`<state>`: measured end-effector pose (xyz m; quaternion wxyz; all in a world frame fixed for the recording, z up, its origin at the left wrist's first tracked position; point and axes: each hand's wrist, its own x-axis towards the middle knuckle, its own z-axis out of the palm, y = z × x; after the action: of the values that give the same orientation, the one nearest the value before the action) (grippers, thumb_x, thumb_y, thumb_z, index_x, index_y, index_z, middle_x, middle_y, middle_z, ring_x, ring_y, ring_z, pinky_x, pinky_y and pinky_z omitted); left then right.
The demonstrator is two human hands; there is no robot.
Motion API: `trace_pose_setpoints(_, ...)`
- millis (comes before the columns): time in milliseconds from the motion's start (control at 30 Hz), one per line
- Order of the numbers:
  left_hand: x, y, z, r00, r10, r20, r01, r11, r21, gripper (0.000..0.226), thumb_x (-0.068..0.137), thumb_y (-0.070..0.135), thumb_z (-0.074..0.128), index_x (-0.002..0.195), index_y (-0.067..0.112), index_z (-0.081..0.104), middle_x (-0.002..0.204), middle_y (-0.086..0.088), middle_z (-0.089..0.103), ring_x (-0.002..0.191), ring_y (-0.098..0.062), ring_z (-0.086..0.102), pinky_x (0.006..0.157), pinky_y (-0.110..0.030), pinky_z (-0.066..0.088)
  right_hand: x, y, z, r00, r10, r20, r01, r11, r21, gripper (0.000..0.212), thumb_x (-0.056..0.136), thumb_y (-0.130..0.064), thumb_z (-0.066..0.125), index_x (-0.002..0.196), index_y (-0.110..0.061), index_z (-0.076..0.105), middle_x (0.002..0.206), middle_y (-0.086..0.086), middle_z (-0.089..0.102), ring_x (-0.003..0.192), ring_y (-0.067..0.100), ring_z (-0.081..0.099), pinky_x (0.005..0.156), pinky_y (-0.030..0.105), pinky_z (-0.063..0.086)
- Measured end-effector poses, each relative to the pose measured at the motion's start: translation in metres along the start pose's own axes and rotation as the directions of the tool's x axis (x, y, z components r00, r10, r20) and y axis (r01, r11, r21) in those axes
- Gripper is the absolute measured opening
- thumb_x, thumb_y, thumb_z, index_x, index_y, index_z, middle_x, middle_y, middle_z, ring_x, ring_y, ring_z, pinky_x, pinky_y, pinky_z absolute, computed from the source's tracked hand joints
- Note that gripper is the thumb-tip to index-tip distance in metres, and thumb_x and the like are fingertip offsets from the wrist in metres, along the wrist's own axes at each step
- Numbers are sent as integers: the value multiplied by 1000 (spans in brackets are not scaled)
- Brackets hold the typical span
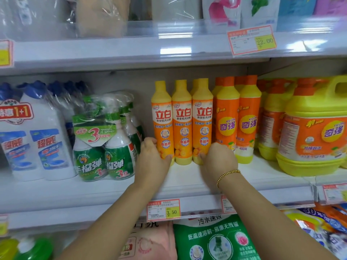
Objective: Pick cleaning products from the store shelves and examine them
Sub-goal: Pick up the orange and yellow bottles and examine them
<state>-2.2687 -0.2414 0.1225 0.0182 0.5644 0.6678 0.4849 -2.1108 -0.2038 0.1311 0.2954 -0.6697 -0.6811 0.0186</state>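
Three yellow-capped dish soap bottles stand upright in a row at the middle of the shelf (187,181), set back from its near edge: the left bottle (162,117), the mid bottle (181,119) and the right bottle (202,117), side by side and touching.

The hands are apart, one at each end of the row. The left hand (152,156) grips the left bottle low down, fingers curled round its left side and thumb across the front. The right hand (219,158) grips the right bottle at the same height, thumb on the front, fingers tucked between it and the orange bottles (228,121) just to the right. A bracelet (227,175) sits on the right wrist. All three bottles rest with their bases on the shelf.

Farther right stands a big yellow jug (315,132). To the left, just beside the left hand, is a wrapped spray pack (105,147), then white bottles (47,139) with blue caps. A price tag (163,210) hangs on the shelf edge below the row — it reads 3.50.
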Motion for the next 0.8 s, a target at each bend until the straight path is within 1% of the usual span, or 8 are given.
trace_pose_setpoints(133, 0, -4, 2, 1000, 1, 8, -1, 1000, 6, 49, 84, 21, 69, 125, 12, 43, 124, -7, 52, 100, -24, 58, 84, -41, 52, 0, -3, 7, 1000, -13, -24, 12, 998, -62, 21, 96, -17, 47, 106, -6, 61, 110, 13, 65, 102, 30, 60, 75, 32, 45)
trace_pose_setpoints(400, 1, -8, 7, 1000, 7, 10, -7, 999, 40, 48, 85, 20, 67, 125, 12, 42, 127, -8, 50, 101, -27, 59, 85, -43, 52, 6, -7, 11, 1000, 6, -6, -7, 992, -127, 21, 97, -18, 47, 109, -8, 60, 112, 11, 63, 103, 29, 61, 69, 28, 38)
trace_pose_setpoints(500, 0, -10, 9, 1000, 9, 11, -9, 999, 47, 46, 86, 19, 66, 124, 11, 42, 125, -9, 51, 101, -27, 59, 86, -43, 52, 2, -6, 9, 1000, -5, -15, 4, 994, -105, 20, 97, -16, 48, 109, -6, 60, 113, 13, 63, 104, 30, 60, 73, 30, 44)
trace_pose_setpoints(600, -1, -9, 6, 1000, 29, 1, -29, 999, 41, 40, 87, 18, 64, 121, 9, 46, 121, -10, 53, 98, -27, 59, 85, -42, 51, -7, -1, 1, 998, -62, -5, 61, 997, -46, 16, 93, -16, 52, 101, -5, 60, 110, 16, 64, 103, 32, 59, 69, 29, 39)
trace_pose_setpoints(633, -3, -7, 3, 998, 62, -23, -62, 998, 20, 33, 88, 18, 63, 116, 9, 49, 116, -9, 55, 94, -24, 59, 83, -40, 51, -13, 2, -4, 996, -94, -7, 94, 995, -36, 14, 93, -18, 54, 96, -6, 61, 106, 17, 65, 101, 33, 60, 67, 29, 36)
trace_pose_setpoints(700, -14, 1, -6, 975, 197, -97, -200, 980, -21, 13, 91, 21, 59, 98, 10, 57, 96, -4, 58, 76, -10, 54, 74, -32, 48, -28, 11, -19, 982, -181, -46, 179, 983, -32, 17, 92, -24, 55, 81, -10, 57, 95, 18, 66, 91, 34, 61, 64, 29, 34)
trace_pose_setpoints(733, -24, 5, -11, 954, 277, -114, -282, 959, -33, 14, 92, 24, 57, 86, 11, 57, 82, -1, 56, 67, -5, 48, 66, -28, 43, -37, 16, -28, 969, -234, -76, 232, 972, -35, 22, 92, -27, 55, 75, -12, 55, 87, 17, 65, 86, 34, 60, 62, 29, 32)
trace_pose_setpoints(800, -53, 11, -20, 925, 375, -57, -378, 924, -60, 34, 94, 29, 53, 65, 11, 50, 58, 6, 43, 53, -8, 37, 55, -28, 31, -60, 31, -47, 936, -334, -108, 336, 942, 0, 31, 91, -33, 56, 67, -13, 52, 71, 12, 58, 75, 31, 54, 60, 29, 29)
